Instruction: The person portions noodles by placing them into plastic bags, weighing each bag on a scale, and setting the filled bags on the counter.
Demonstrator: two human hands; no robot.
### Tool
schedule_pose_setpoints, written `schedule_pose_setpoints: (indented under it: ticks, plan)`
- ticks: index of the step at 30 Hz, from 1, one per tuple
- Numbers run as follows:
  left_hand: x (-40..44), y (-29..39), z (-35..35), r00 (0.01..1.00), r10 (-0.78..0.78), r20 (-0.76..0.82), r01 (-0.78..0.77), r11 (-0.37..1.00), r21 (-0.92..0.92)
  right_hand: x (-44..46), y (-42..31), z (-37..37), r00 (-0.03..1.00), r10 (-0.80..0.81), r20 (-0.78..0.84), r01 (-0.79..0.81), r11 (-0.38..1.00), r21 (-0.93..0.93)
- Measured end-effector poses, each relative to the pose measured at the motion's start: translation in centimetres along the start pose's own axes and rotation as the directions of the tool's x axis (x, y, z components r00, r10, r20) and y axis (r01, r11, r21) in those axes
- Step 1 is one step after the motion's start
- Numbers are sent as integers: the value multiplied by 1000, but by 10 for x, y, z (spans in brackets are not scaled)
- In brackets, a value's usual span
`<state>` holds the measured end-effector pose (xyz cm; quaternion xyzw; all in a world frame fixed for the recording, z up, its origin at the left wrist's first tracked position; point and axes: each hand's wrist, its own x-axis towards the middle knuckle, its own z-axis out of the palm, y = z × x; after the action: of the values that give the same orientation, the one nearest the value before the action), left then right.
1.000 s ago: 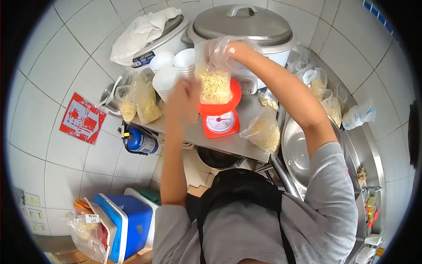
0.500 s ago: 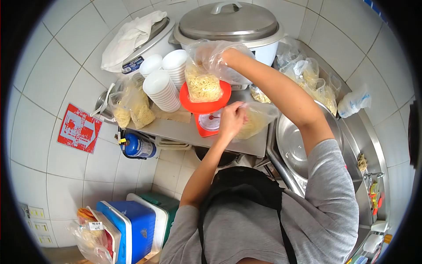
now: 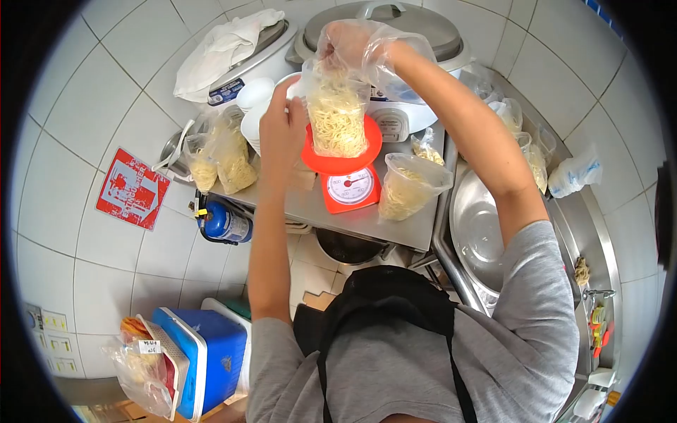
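A clear bag [image 3: 340, 106] filled with thin, pale yellow noodles [image 3: 337, 134] is stood upright on the red pan [image 3: 338, 167] of a scale [image 3: 351, 187] on the worktop [image 3: 405, 236]; the strands are tangled and pressed against its sides. Its top is met by the right hand [image 3: 345, 46], wrapped in a clear plastic covering [image 3: 416, 44]; whether that grip is closed cannot be told. The left hand [image 3: 283, 121] is held beside the bag, thumb and fingers apart.
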<state>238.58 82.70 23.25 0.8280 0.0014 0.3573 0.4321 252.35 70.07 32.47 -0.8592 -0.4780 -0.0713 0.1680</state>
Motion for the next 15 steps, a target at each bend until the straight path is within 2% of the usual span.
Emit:
schedule_pose_setpoints:
  ticks: [2, 4, 8, 11, 14, 15]
  plan:
    - [22, -3, -3, 995, 39, 91, -48, 995, 89, 2, 2, -1, 998, 20, -54, -24, 998, -63]
    - [36, -3, -5, 981, 47, 188, -81, 981, 179, -1, -1, -8, 999, 11, -50, -11, 1000, 7]
    - [48, 4, -11, 985, 30, 167, -67, 973, 219, 16, 16, -9, 1000, 25, 7, -25, 995, 93]
    - [45, 6, -15, 988, 30, 149, -61, 976, 211, 9, 14, -11, 998, -1, -65, 8, 995, 102]
    - [41, 4, -19, 989, 62, 134, -87, 977, 195, 6, 10, -22, 975, -34, -218, -6, 983, -184]
    - [41, 4, -23, 987, 66, 144, -95, 974, 207, 2, 6, -31, 955, -9, -297, -30, 991, -127]
